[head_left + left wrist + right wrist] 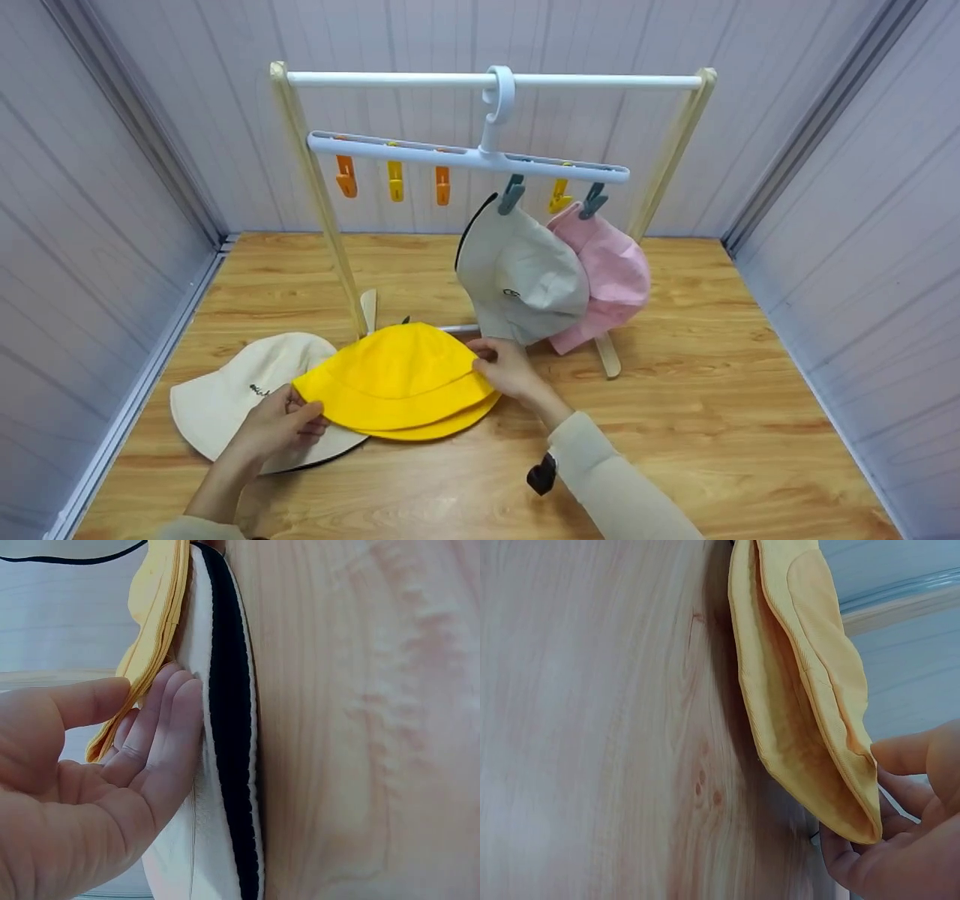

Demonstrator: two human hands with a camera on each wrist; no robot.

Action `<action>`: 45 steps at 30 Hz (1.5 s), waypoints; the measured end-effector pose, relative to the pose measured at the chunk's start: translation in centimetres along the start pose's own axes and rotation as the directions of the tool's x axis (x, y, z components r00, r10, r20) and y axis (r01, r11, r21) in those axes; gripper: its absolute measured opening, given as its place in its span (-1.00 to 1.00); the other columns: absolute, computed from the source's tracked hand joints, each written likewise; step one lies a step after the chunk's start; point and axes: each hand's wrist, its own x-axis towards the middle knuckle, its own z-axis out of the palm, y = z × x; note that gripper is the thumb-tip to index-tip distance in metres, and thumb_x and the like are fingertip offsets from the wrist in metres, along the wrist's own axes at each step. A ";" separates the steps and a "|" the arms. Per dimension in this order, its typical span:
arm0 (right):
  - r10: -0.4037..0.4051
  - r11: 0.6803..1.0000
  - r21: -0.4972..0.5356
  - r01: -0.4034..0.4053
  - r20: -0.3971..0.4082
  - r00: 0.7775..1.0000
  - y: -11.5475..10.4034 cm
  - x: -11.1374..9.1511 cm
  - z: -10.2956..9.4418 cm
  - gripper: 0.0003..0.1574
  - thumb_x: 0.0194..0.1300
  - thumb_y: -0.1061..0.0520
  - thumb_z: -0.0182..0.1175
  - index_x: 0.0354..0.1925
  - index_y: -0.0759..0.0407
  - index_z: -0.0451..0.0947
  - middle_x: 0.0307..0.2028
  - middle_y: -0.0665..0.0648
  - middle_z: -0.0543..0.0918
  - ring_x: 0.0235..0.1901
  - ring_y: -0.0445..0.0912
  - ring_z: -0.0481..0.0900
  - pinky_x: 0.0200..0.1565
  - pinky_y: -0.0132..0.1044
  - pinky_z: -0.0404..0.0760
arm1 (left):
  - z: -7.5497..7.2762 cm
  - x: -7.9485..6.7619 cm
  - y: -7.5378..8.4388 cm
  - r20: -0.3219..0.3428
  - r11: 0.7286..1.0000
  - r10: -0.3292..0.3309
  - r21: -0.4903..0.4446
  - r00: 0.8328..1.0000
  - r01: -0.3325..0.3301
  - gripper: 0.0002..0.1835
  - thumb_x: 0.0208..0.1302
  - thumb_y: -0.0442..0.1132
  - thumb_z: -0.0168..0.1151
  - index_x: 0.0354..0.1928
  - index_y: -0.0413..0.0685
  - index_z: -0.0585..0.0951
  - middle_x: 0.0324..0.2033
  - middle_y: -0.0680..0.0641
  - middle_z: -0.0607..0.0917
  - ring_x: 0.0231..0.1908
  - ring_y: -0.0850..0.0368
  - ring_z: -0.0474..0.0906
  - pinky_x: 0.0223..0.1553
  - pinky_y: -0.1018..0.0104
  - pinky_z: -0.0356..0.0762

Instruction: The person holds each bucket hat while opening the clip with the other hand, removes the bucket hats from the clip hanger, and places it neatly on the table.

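Note:
Both hands hold a yellow bucket hat [397, 367], folded flat with its two brim layers toward me. My left hand [277, 424] pinches the left end of the brim between thumb and fingers, above a cream bucket hat [217, 397] lying on the wooden surface. The left wrist view shows those fingers close to the cream hat's black-edged brim [232, 727]. At the right end, my right hand [511, 367] grips the brim; in the right wrist view the yellow layers [810, 705] gape apart between the ends.
A white clip hanger [465, 159] hangs tilted from a rack's white rail [390, 79]. Grey clips hold a grey bucket hat [517, 270] and a pink hat [611, 262] on its right half. Orange and yellow clips [395, 181] dangle on the left. Panel walls enclose the wooden surface [712, 420].

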 end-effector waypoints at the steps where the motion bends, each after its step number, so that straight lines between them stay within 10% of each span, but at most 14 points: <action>1: 0.000 1.000 -0.001 0.000 0.000 1.000 0.0 0.0 0.0 -0.60 0.43 0.37 0.20 0.20 0.37 0.65 0.05 0.27 0.74 0.07 0.09 0.62 0.24 0.00 0.60 | 0.0 0.0 0.0 0.001 1.000 0.000 0.002 1.000 0.000 -0.75 0.60 -0.20 0.18 -0.02 -0.26 0.41 -0.18 -0.19 0.78 -0.23 0.05 0.76 -0.16 0.20 0.79; 45: -0.052 0.993 -0.095 0.062 0.105 0.993 0.5 -0.4 -0.6 -0.54 0.49 0.32 0.18 0.29 0.38 0.60 0.19 0.30 0.71 0.21 0.14 0.63 0.33 0.07 0.56 | -0.7 -0.3 0.2 -0.020 0.997 0.005 0.072 1.000 -0.003 -0.64 0.60 -0.10 0.21 0.04 -0.26 0.38 -0.10 -0.19 0.74 -0.16 0.06 0.74 -0.14 0.26 0.75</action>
